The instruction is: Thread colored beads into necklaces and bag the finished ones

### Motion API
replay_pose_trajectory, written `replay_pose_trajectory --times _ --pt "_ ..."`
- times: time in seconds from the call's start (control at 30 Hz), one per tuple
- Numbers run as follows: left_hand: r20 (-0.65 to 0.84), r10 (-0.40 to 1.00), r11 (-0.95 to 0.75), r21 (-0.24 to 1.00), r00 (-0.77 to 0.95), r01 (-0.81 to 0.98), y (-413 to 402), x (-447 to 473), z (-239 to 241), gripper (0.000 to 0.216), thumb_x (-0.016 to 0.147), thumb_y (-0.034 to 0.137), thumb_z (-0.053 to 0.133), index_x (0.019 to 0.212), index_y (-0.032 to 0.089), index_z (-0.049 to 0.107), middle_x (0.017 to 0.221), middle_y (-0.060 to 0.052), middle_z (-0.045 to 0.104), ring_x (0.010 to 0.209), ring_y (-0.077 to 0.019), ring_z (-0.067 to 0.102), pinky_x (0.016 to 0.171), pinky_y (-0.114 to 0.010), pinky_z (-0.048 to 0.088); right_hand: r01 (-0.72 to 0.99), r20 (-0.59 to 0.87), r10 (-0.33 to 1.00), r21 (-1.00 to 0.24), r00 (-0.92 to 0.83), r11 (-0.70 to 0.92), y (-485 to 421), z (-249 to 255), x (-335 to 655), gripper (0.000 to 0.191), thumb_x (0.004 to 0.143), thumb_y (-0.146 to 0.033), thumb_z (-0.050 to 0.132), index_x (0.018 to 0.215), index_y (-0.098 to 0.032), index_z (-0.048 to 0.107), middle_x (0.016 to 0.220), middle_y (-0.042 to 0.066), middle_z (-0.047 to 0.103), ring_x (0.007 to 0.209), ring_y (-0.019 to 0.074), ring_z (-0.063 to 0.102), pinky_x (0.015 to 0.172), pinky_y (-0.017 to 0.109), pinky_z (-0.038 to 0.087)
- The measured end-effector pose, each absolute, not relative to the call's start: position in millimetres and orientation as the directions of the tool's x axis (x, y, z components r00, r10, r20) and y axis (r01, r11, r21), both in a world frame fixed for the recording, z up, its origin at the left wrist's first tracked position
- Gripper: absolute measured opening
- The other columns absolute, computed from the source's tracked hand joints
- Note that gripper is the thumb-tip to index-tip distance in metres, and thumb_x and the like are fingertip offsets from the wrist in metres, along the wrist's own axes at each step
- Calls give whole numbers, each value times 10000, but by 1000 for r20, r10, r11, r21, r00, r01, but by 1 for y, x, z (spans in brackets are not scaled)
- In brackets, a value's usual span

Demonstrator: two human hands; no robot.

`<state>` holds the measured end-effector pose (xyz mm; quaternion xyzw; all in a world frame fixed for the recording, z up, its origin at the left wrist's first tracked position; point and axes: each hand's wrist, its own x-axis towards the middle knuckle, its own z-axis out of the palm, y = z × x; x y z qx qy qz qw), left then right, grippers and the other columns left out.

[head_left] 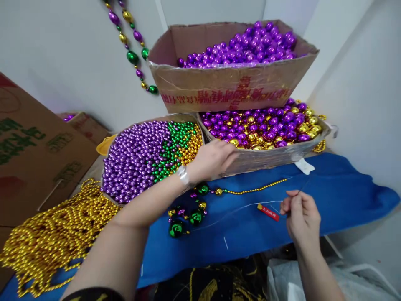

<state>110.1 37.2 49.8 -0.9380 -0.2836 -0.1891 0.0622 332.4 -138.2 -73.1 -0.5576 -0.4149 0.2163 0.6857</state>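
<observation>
Bead strand (196,217): lies on the blue cloth (238,240), in front of the open cartons and between the forearms.
Long axis: bent, not straight; the fine gold run (258,191) points right, rising slightly away from the wearer, while the larger beads loop back toward the near left.
Near end: a large green ball, with pale thread (250,204) curving rightward to the right hand.
Finish: glossy metallic green, purple and gold; sizes mixed, the gold run small and uniform.
Right hand (302,215): thumb and forefinger pinched on the thread.
Left hand (214,161): fingers curled at the near rim of the purple-and-gold bead carton (260,161); whether they grip anything cannot be told.
Upper carton (194,85): red Chinese characters, printed upside down.
Red tag (268,212): beside the right hand, gold characters too small to read.
Left-side carton (34,146): green characters, illegible.
</observation>
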Motion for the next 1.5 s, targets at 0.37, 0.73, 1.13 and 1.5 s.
replay_pose_trajectory --times 0.37,0.73,1.13,1.5 --pt "265 620 -757 446 738 477 145 204 61 188 738 169 693 916 108 685 886 -84 665 903 -212 623 890 -376 472 478 335 882 -866 331 149 -149 -70 300 248 994 -368 442 1077 -210 615 642 -25 587 584 118 609 570 228 511" --pt "-27 871 215 919 491 -331 -5 65 8 338 897 352 622 1203 211 592 1038 -62 693 808 -134 702 743 -277 584 742 547 829 -602 115 295 -145 -67 264 191 972 -271 485 1023 -216 660 932 57 765 663 150 710 700 265 582" --pt "12 937 139 905 350 -402 -40 33 -29 442 787 312 753 1192 212 609 1058 -52 688 910 -138 668 847 -310 584 759 601 798 -503 -38 414 -153 -84 238 197 940 -206 526 1077 -215 666 952 49 769 797 185 746 757 300 611" --pt "164 902 -56 961 400 -269 -42 15 -31 363 772 249 772 1103 184 635 1117 -79 681 986 -145 646 865 -272 555 824 649 750 -350 -130 445 -152 -80 245 200 946 -182 534 1105 -200 653 951 44 766 771 157 731 754 257 569"
